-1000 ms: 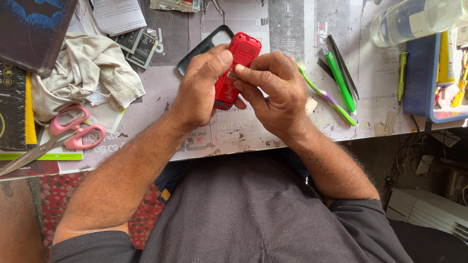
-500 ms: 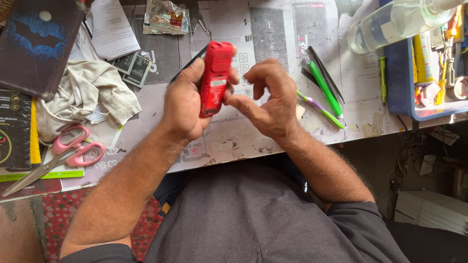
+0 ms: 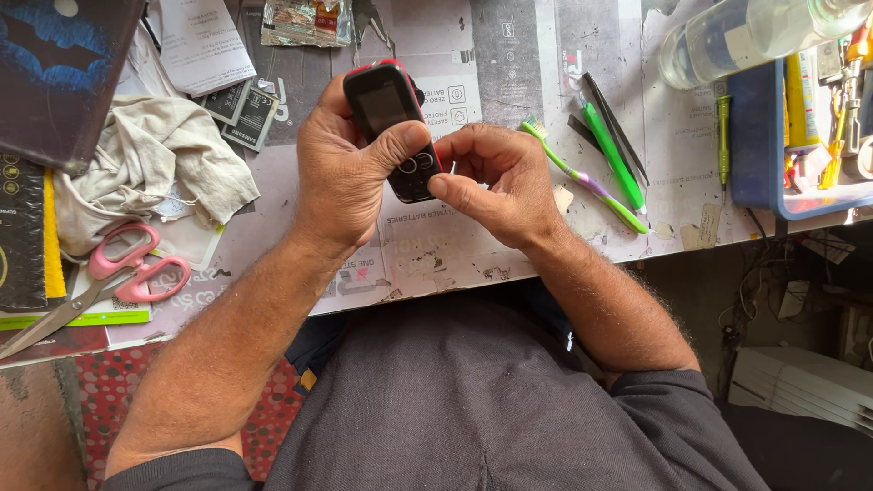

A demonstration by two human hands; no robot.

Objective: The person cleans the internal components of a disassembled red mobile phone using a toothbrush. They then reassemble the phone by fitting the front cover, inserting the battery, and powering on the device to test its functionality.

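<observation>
Left hand (image 3: 341,173) grips phone (image 3: 391,114); right hand (image 3: 500,182) touching.

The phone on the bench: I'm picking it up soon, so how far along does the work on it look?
The small phone looks closed up, black front and red edge together. The left hand grips it screen up, thumb on the keys; the right hand touches its lower end. Its screen is dark, so testing may remain. Toothbrush and scissors lie unused.

The left hand (image 3: 346,173) covers one side of the small black phone with red edges (image 3: 393,127). The clear plastic bottle (image 3: 755,36) runs off the top edge.
</observation>
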